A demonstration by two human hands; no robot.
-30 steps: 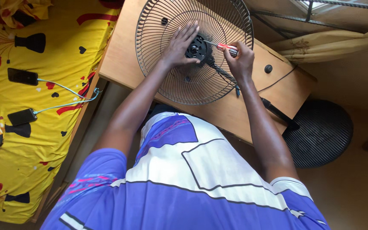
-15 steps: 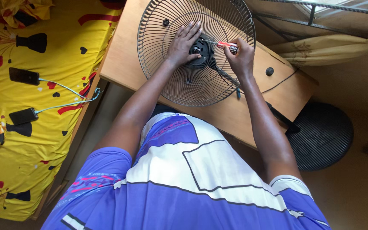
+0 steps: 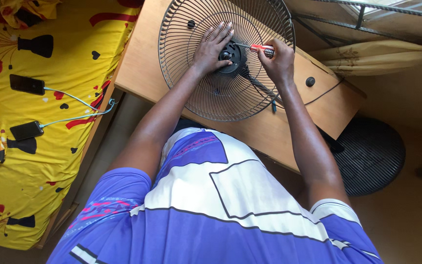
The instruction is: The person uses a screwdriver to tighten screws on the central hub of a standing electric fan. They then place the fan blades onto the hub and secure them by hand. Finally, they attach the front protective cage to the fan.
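Table (image 3: pixel 142 73): wooden, under both hands, bearing the fan parts.
Fan grille (image 3: pixel 191 98): round wire guard lying flat beneath both hands.
Left hand (image 3: pixel 210 49): fingers spread flat, pressing the grille just left of the hub, grasping nothing.
Right hand (image 3: pixel 278 62): closed around the screwdriver.
Hub (image 3: pixel 231 51): black, between the hands.
Screwdriver (image 3: pixel 259 48): red-handled, shaft pointing left to the hub.
Knob (image 3: pixel 310 81): black, right of the right hand.
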